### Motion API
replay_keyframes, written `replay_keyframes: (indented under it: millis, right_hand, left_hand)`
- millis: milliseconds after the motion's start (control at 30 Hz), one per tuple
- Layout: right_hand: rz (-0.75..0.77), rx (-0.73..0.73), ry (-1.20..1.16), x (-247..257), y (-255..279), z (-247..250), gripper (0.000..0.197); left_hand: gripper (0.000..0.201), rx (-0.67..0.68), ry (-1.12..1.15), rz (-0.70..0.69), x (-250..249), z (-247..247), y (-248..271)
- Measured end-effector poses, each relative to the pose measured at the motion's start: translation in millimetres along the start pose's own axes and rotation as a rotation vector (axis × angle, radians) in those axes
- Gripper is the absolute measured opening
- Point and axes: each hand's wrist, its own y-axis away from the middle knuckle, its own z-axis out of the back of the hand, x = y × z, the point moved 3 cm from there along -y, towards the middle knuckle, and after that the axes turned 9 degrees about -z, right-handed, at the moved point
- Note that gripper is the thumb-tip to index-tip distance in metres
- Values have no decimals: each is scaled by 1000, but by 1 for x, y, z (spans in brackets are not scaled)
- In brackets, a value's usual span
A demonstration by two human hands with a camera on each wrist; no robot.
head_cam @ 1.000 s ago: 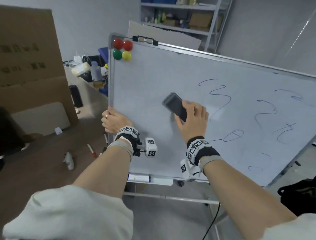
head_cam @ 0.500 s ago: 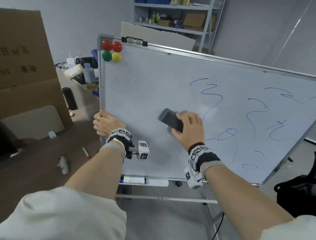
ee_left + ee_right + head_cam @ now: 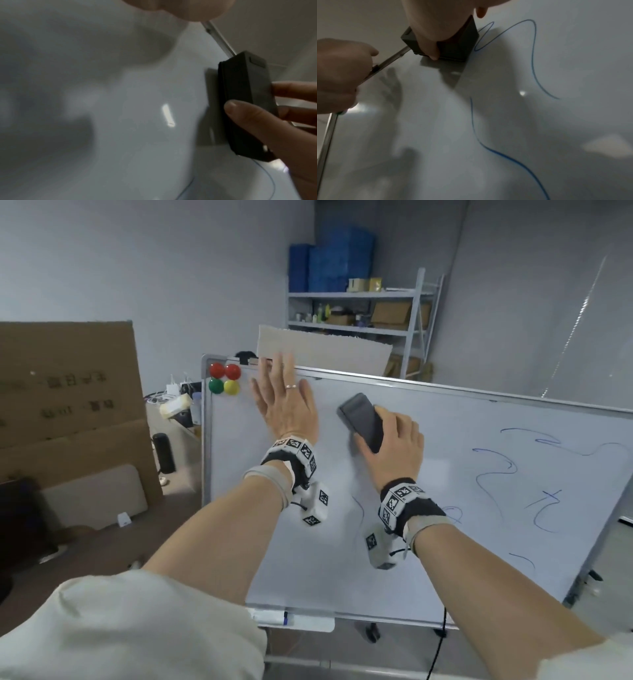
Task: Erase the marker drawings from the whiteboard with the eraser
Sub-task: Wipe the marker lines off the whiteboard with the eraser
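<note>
The whiteboard (image 3: 428, 559) stands tilted on its stand, with blue marker drawings (image 3: 496, 474) left across its right and lower middle. The left hand (image 3: 286, 409) lies flat against its upper left, fingers straight, reaching the top frame beside four round magnets (image 3: 224, 383). The right hand (image 3: 394, 446) clasps the black eraser (image 3: 361, 421), thumb and fingers on opposite sides, pressed to the board near its top edge.

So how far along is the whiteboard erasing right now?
Partly done. The whiteboard's left part looks clean. The right hand grips the black eraser against the upper middle, while the left hand rests flat near the top edge. Blue marker squiggles on the right side remain.
</note>
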Motion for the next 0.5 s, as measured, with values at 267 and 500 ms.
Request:
replay_keyframes:
  millis: [267, 500]
  right_hand:
    - [-277, -1, -127, -28, -11, 14, 60]
    - [-131, 160, -123, 7, 1, -2, 50]
  left_hand:
    - [37, 181, 32, -147, -25, -22, -10]
    - [35, 119, 75, -188, -14, -21, -9]
